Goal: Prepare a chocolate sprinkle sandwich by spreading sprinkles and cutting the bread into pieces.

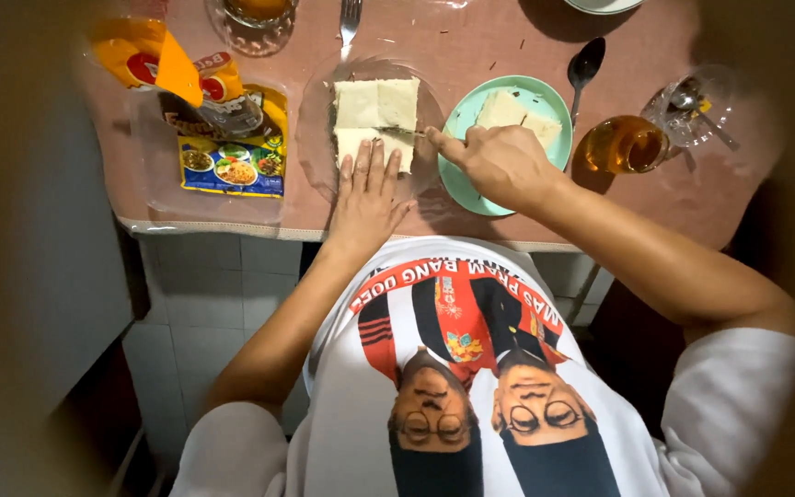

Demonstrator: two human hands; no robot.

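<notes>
Now my left hand (pixel 366 198) lies flat, fingers spread, on the sandwich's (pixel 375 129) near edge; my right hand (pixel 499 166) pinches a knife (pixel 405 133) pointing left across it.

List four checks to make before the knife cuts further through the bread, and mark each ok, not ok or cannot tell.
1. Left hand flat on the bread, holding it down: ok.
2. Left fingertips away from the knife: not ok, they lie close.
3. Right hand gripping the knife: ok.
4. Glass plate fully on the table: ok.
5. Knife sharpness: cannot tell.
</notes>
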